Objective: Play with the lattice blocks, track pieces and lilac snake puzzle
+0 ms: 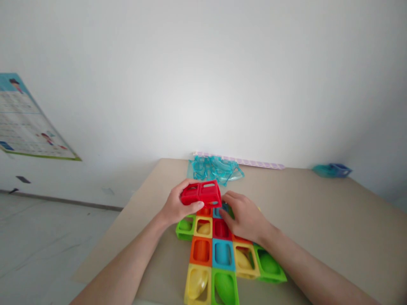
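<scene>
My left hand [181, 203] is closed around a red hollow toy block [201, 193], two cube sections long, held above the table. Below it lies a flat arrangement of joined block pieces in yellow, green, orange, blue and red, among them a blue block [224, 255] and an orange block [201, 250]. My right hand [243, 216] rests over the upper right part of this arrangement, its fingers curled at a blue block [218, 212]. Whether those fingers grip that block is hidden. A green block [185, 225] sticks out at the arrangement's left side.
Clear turquoise plastic pieces [214, 167] lie against the wall at the table's back edge, beside a pale purple patterned strip [254, 163]. A teal and dark blue block piece [332, 170] sits at the far right corner. On the left wall hangs a poster [32, 123].
</scene>
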`<action>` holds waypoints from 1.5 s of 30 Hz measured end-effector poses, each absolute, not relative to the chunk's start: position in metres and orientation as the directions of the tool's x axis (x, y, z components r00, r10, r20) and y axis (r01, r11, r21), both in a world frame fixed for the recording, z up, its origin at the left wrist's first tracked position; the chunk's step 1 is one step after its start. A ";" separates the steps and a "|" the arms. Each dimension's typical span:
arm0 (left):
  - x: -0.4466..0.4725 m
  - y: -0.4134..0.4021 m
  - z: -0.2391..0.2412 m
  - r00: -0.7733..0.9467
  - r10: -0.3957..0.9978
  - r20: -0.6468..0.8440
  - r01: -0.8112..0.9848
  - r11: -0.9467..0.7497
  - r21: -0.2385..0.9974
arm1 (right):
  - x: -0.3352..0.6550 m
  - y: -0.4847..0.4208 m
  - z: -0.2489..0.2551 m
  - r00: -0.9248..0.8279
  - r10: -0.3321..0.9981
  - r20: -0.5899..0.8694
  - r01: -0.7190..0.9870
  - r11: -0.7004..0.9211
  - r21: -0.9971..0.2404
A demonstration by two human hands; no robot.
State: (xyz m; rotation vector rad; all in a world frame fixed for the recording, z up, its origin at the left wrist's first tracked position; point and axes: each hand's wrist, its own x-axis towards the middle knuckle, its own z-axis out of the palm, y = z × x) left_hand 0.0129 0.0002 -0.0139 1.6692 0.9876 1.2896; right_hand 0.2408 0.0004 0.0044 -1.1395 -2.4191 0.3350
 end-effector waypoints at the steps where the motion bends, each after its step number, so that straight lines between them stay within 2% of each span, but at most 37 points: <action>1: 0.013 -0.001 -0.015 0.245 0.908 0.340 0.099 -0.373 0.923 | 0.240 0.002 0.003 -0.567 0.788 0.238 0.685 0.612 -0.396; 3: 0.014 -0.003 -0.017 0.345 0.892 0.291 0.080 -0.337 0.938 | 0.239 0.005 0.000 -0.549 0.817 0.176 0.713 0.568 -0.410; 5: 0.015 -0.003 -0.019 0.374 0.888 0.268 0.062 -0.313 0.948 | 0.237 0.008 -0.005 -0.494 0.853 0.171 0.744 0.516 -0.425; 9: 0.015 -0.001 -0.022 0.350 0.896 0.274 0.046 -0.308 0.950 | 0.236 0.012 -0.010 -0.340 0.917 0.210 0.817 0.399 -0.417; 15: 0.017 -0.002 -0.020 0.330 0.897 0.293 0.091 -0.339 0.936 | 0.238 0.009 -0.006 -0.419 0.885 0.203 0.718 0.460 -0.522; 21: 0.016 -0.002 -0.022 0.332 0.895 0.297 0.115 -0.351 0.929 | 0.240 0.012 -0.006 -0.254 0.952 0.169 0.777 0.305 -0.550; 27: 0.016 -0.006 -0.018 0.469 0.849 0.243 0.184 -0.363 0.913 | 0.240 0.015 -0.007 -0.352 0.916 0.192 0.680 0.391 -0.620; 33: 0.017 -0.010 -0.010 0.576 0.784 0.230 0.333 -0.483 0.810 | 0.238 0.012 -0.007 -0.413 0.885 0.215 0.663 0.454 -0.596; 37: 0.017 -0.010 -0.009 0.592 0.770 0.237 0.343 -0.507 0.791 | 0.238 0.011 -0.009 -0.416 0.886 0.208 0.687 0.455 -0.566; 45: 0.018 -0.009 -0.010 0.575 0.778 0.254 0.280 -0.479 0.832 | 0.239 0.013 -0.012 -0.404 0.893 0.197 0.716 0.443 -0.539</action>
